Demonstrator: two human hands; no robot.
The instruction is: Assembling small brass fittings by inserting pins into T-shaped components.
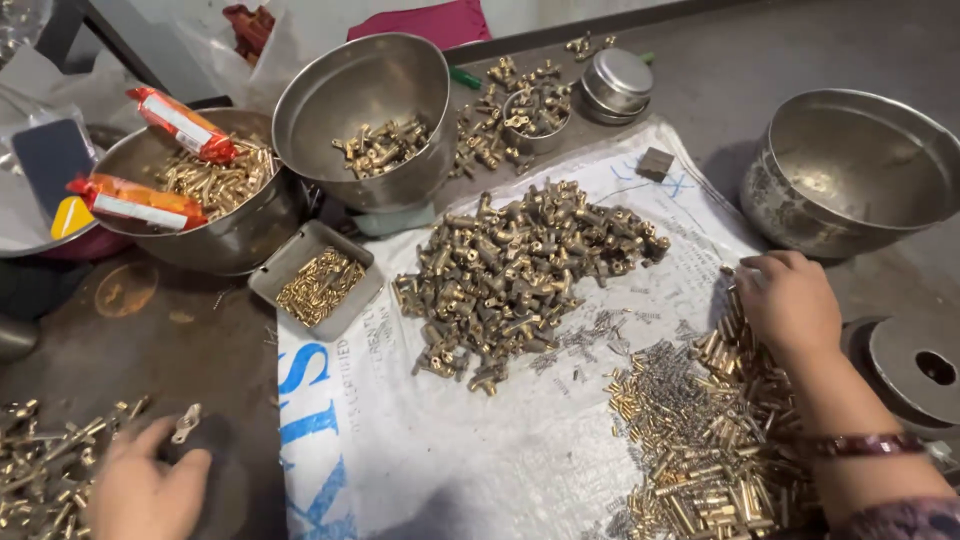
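1. Two hands are seen: the left hand (140,490), grip pinched on a small brass fitting (186,423) at the lower left of the desk; the right hand (790,300), fingers curled loosely, nothing visibly clamped, resting on a heap of brass pins (715,440).
2. The fitting is judged rigid, dense for its size, smooth, not fragile; best taken across its body.
3. Its long axis is held near upright, tilted slightly right.
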